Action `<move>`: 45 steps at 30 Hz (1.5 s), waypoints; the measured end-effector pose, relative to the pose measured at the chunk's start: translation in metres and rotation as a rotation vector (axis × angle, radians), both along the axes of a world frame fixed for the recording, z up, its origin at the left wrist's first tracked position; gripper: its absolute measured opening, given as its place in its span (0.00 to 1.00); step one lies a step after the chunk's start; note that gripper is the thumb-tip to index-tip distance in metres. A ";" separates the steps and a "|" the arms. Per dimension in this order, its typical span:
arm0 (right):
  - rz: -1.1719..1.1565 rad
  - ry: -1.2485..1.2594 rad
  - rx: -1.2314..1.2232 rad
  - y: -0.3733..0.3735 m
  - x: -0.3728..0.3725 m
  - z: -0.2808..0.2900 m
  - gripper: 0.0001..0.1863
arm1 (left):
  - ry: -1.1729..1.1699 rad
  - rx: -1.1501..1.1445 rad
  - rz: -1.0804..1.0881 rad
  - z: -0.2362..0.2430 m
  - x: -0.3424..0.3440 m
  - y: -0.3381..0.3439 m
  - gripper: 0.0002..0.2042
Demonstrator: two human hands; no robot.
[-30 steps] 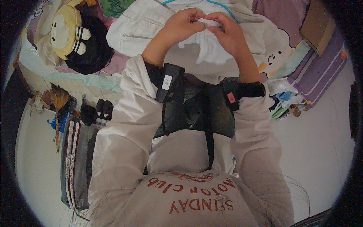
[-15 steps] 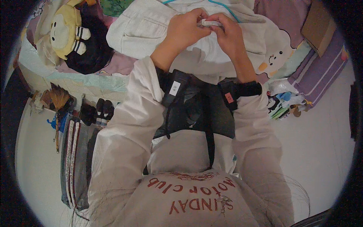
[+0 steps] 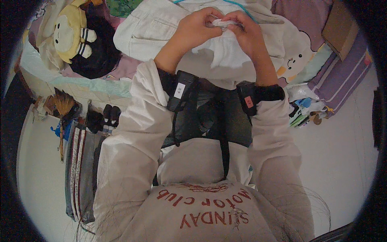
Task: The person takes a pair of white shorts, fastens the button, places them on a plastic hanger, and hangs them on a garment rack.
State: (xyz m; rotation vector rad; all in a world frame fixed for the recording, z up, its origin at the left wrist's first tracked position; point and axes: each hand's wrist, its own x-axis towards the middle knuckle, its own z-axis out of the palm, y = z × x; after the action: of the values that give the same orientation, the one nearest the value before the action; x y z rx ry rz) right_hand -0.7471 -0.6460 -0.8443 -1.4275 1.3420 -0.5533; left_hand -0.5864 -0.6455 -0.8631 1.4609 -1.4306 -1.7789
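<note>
My left hand (image 3: 195, 28) and my right hand (image 3: 246, 34) meet near the top of the view, fingers closed on a small white bunched fold of fabric (image 3: 221, 23) between them. Under them lies a white garment (image 3: 145, 30) with seams, with a teal cord (image 3: 242, 10) along its upper part. It spreads over the near side of a bed. Each wrist carries a black strapped device, the left one (image 3: 179, 90) with a white label, the right one (image 3: 246, 97) with a red label.
A yellow plush toy (image 3: 66, 36) on a black cushion (image 3: 100, 56) lies left; a smiling-face plush (image 3: 294, 60), cardboard (image 3: 338, 28) and purple striped fabric (image 3: 342, 86) lie right. A broom (image 3: 62, 105), shoes (image 3: 111, 115), grey striped fabric (image 3: 74, 173) and small bags (image 3: 306, 107) stand low at the sides.
Both hands stay on the white fabric, shifting slightly apart since half a second ago. My forearms and wrist devices have moved slightly outward.
</note>
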 end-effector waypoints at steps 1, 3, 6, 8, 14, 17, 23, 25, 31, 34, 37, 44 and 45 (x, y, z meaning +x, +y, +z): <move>-0.002 0.002 0.001 0.000 -0.002 -0.001 0.09 | -0.036 -0.017 -0.024 0.003 0.000 -0.003 0.15; 0.020 -0.018 0.022 -0.001 -0.004 -0.005 0.10 | -0.073 -0.034 -0.048 0.002 0.000 -0.004 0.15; 0.026 -0.068 0.029 -0.001 -0.003 -0.008 0.11 | -0.019 -0.006 0.037 -0.006 0.002 -0.002 0.17; 0.018 -0.049 0.048 0.001 -0.001 -0.013 0.11 | 0.042 0.037 0.054 -0.004 0.004 -0.003 0.16; -0.009 -0.068 0.138 0.000 -0.005 -0.013 0.11 | 0.129 0.220 0.059 0.018 0.004 -0.013 0.15; 0.001 -0.077 0.169 0.000 -0.006 -0.015 0.10 | 0.213 0.311 0.078 0.019 0.006 -0.013 0.16; -0.064 -0.091 0.169 0.000 -0.004 -0.013 0.10 | 0.078 0.150 -0.078 0.023 0.000 -0.010 0.16; -0.076 -0.095 0.185 0.000 -0.004 -0.016 0.10 | 0.087 0.057 -0.077 0.007 0.000 -0.005 0.16; -0.044 -0.069 0.163 -0.002 -0.003 -0.018 0.10 | 0.087 0.033 -0.033 0.006 -0.002 -0.005 0.17; -0.035 -0.056 0.167 -0.003 -0.001 -0.016 0.10 | 0.135 0.016 -0.007 0.005 -0.003 -0.004 0.17; -0.045 0.023 0.191 -0.003 0.003 -0.012 0.09 | 0.173 0.039 0.034 0.005 -0.005 -0.004 0.17; -0.049 0.115 0.197 -0.003 0.004 -0.010 0.09 | 0.311 0.058 0.133 -0.005 -0.010 0.002 0.18; 0.005 0.106 0.169 -0.004 0.001 -0.010 0.09 | 0.310 0.058 0.133 -0.008 -0.011 0.004 0.18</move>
State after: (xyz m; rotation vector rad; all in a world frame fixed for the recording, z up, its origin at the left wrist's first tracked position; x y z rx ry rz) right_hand -0.7456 -0.6498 -0.8545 -1.3362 1.4340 -0.3555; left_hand -0.5976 -0.6413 -0.8712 1.2117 -1.1095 -1.8781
